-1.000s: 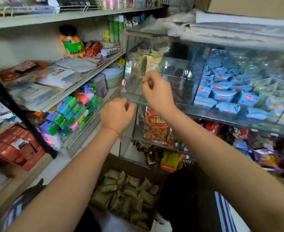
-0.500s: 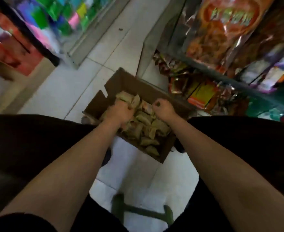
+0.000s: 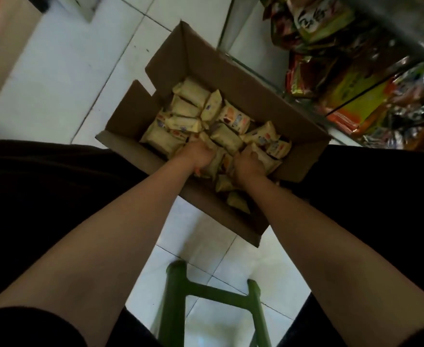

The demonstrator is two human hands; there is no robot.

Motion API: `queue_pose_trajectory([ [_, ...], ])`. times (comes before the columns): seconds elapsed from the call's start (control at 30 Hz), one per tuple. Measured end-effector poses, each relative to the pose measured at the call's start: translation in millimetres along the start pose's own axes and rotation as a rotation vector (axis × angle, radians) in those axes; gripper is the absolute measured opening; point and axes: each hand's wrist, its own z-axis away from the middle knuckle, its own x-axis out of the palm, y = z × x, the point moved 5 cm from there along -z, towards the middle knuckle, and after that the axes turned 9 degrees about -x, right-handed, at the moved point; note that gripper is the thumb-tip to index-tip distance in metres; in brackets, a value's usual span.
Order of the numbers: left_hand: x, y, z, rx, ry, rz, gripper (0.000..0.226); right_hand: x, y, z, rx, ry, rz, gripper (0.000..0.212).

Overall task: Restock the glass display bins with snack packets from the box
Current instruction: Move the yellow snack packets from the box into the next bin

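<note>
We have both hands down in the box [image 3: 231,78] on the floor, left hand [image 3: 198,154] and right hand [image 3: 248,164] each curled around yellow packets [image 3: 224,136] near its near wall. Plenty remain; bins are out of view.

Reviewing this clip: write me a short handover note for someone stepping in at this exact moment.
Left hand and right hand are both down in the cardboard box on the floor, fingers curled into the yellow snack packets. Whether either has a firm hold is hard to tell. The box is mostly full. The glass bins are out of view. Left to do: lift a handful and load it into the bins.
</note>
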Motion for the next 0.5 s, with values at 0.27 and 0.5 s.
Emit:
queue_pose_trajectory([
  [0.27, -2.6, 23.2, 16.2, 0.296, 0.172, -0.201, 0.065, -69.0, -1.4, 23.8, -0.133, -0.046, -0.648, 0.037],
  [0.5, -10.9, 16.6, 10.2, 0.125, 0.128, 0.378, 0.038, -83.5, 21.1, 5.9, 0.150, 0.325, -0.999, 0.045],
])
